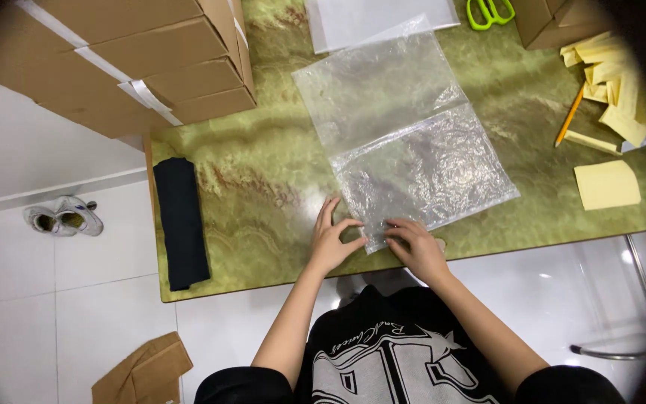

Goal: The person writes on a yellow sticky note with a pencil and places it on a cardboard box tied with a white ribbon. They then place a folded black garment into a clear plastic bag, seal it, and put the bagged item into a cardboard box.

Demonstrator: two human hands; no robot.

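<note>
Pinning the clear plastic bag [426,172] flat at centre frame: left hand [333,241] spreading fingers beside its near corner, right hand [415,245] pinching that edge, seemingly. Folded black cloth [181,221] waiting left, scissors [490,11] parked top.

Left hand [333,241] and right hand [415,247] pinching, fingertips nearly meeting

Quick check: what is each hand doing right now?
Left hand: open, fingertips on the clear plastic bag.
Right hand: pinching the bag's near edge.
</note>
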